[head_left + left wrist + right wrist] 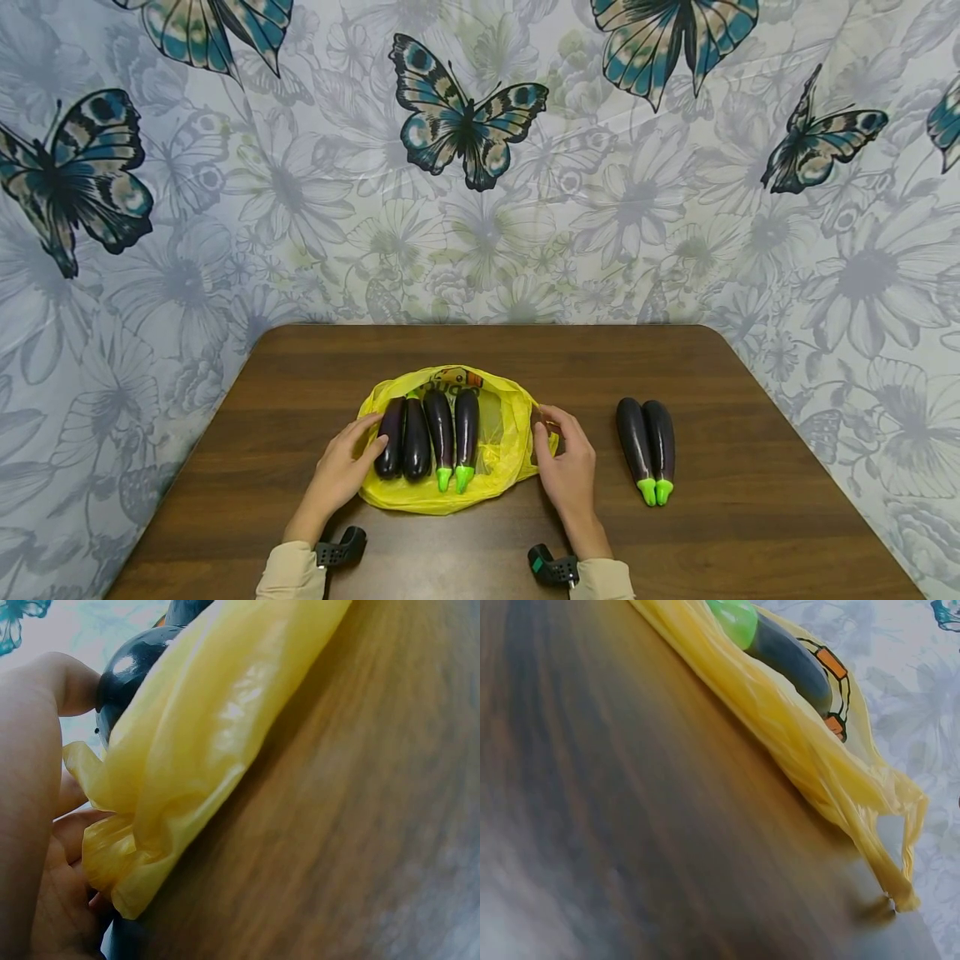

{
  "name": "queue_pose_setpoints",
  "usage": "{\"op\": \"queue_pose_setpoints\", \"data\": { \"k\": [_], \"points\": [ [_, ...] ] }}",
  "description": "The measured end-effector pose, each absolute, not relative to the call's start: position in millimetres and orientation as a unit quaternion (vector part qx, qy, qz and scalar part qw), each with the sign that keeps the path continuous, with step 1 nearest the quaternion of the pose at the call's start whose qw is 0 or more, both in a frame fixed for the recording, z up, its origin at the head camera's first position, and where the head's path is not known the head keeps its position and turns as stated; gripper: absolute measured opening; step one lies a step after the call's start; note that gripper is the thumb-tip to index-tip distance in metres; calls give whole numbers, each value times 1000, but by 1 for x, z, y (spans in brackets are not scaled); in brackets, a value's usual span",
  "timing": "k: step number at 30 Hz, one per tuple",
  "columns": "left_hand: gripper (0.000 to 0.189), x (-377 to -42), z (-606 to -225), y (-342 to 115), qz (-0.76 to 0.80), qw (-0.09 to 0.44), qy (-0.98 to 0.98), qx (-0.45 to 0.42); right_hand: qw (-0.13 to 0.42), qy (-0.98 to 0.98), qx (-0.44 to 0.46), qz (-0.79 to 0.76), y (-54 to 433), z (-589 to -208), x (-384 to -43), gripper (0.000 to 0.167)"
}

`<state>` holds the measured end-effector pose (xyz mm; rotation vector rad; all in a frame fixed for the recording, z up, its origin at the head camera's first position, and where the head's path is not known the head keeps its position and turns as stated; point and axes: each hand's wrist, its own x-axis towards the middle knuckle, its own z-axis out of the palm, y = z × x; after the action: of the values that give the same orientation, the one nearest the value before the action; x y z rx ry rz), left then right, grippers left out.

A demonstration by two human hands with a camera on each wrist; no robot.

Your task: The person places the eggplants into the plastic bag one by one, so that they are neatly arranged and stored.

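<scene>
A yellow plastic bag (405,498) lies on the table with its mouth spread. Several eggplants lie side by side in it. The two left ones, including the leftmost eggplant (390,440), have their rounded ends toward me; the two right ones, including the rightmost eggplant (467,429), have green caps toward me. My left hand (341,467) is at the bag's left edge, its thumb against the leftmost eggplant, its other fingers partly hidden behind the plastic in the left wrist view. My right hand (567,467) rests beside the bag's right edge, fingers loosely bent around no eggplant.
Two more eggplants (647,450) lie together on the brown wooden table (750,533), right of my right hand, green caps toward me. Behind the table's far edge hangs a butterfly-and-flower patterned cloth (480,250). A bag handle (900,892) sticks out at the right.
</scene>
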<state>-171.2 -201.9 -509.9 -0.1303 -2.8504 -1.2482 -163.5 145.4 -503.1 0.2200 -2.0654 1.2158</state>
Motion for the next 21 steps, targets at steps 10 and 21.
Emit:
{"op": "queue_pose_setpoints", "data": {
  "k": [10, 21],
  "points": [
    [57, -171, -509, -203, -401, 9, -915, -38, 382, -795, 72, 465, 151, -505, -163, 29],
    [58, -169, -509, -203, -403, 6, -915, -34, 397, -800, 47, 447, 157, -504, -163, 31]
  ]
}}
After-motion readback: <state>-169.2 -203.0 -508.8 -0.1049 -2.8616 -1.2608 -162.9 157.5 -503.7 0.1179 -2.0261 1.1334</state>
